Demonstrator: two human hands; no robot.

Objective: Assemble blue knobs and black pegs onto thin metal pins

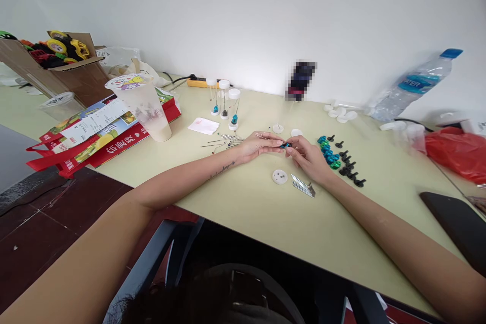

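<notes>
Over the middle of the table, my left hand (260, 147) and my right hand (307, 157) meet, both closed at the fingertips on a small blue-and-black part (285, 145). Its exact kind is too small to tell, and the fingers cover much of it. Just below the hands sits a round white lid (280, 177) with small dark bits on it. Beside that lid lies a bundle of thin metal rods (302, 186). To the right of my right hand are blue and green shiny parts (329, 154) and a row of black knob-like pieces (350, 168).
Three capped clear tubes (234, 109) stand at the back, near a paper scrap (203, 125) and loose wires (224, 143). A plastic cup (146, 109), red bag (102, 136) and cardboard box (79, 78) occupy the left. A water bottle (413, 83) and black phone (455, 225) are right.
</notes>
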